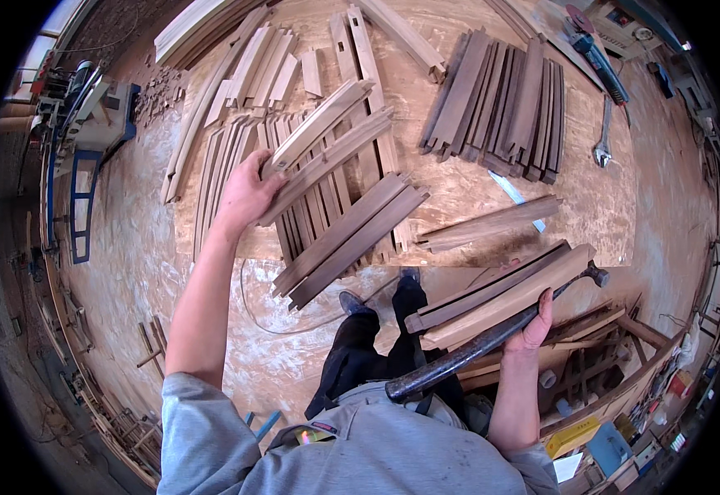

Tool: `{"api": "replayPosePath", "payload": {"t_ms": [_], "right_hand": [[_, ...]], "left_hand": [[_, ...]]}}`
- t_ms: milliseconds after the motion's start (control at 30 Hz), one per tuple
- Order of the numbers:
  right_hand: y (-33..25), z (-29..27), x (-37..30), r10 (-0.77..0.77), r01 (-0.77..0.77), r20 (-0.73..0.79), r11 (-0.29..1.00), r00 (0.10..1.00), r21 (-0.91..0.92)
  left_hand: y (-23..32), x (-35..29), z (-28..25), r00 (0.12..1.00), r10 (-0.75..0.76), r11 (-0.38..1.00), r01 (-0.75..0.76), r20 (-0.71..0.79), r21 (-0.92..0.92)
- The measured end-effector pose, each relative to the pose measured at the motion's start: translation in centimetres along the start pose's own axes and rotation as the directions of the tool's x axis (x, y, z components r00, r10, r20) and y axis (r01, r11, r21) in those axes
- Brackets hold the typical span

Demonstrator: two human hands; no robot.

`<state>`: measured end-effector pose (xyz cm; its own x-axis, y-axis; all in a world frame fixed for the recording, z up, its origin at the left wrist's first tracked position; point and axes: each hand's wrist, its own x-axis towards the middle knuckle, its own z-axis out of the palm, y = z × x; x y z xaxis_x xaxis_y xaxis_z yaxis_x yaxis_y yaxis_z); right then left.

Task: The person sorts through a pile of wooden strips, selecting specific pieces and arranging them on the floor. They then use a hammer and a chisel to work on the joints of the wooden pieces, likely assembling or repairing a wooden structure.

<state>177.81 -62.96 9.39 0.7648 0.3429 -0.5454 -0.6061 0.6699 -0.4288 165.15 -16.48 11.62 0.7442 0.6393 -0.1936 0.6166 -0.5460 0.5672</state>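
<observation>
My left hand [253, 191] reaches over the table and is closed around the near end of a pale wooden rail [320, 124]. A darker rail [339, 161] lies right beside it, close to my fingertips. On the right, near my body, my right hand [533, 328] grips a hammer [465, 355] by its dark handle, its head pointing away to the right. The same hand also clasps a light wooden rail [512, 299] and a dark rail [492, 285] together, fingertips showing at their far side. Two brown rails [352, 239] overhang the table's near edge between my hands.
The wooden table [578, 223] carries a stack of dark slats [496, 107], bundles of slats [315, 202] and short pale blocks [265, 70]. A single rail [492, 223], an adjustable wrench [602, 136] and an angle grinder [597, 62] lie at the right. Low right stands a wood-filled bin [624, 330].
</observation>
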Motion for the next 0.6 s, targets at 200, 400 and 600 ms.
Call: {"api": "replayPosePath", "payload": {"t_ms": [200,400,600], "right_hand": [[-0.4,-0.7,-0.2,-0.026,0.026,-0.020,1.000,0.999,0.002],[-0.9,-2.0,-0.3,-0.032,0.033,-0.037,0.999,0.999,0.014],[-1.0,-1.4,-0.7,-0.025,0.027,-0.175,1.000,0.984,0.006]], "left_hand": [[0.1,-0.2,-0.3,0.994,-0.031,0.991,0.044,0.106,-0.127],[2.1,-0.5,-0.1,0.979,-0.055,0.994,0.074,0.197,-0.087],[5.2,-1.9,1.0,1.000,0.029,0.938,-0.031,0.010,0.346]]}}
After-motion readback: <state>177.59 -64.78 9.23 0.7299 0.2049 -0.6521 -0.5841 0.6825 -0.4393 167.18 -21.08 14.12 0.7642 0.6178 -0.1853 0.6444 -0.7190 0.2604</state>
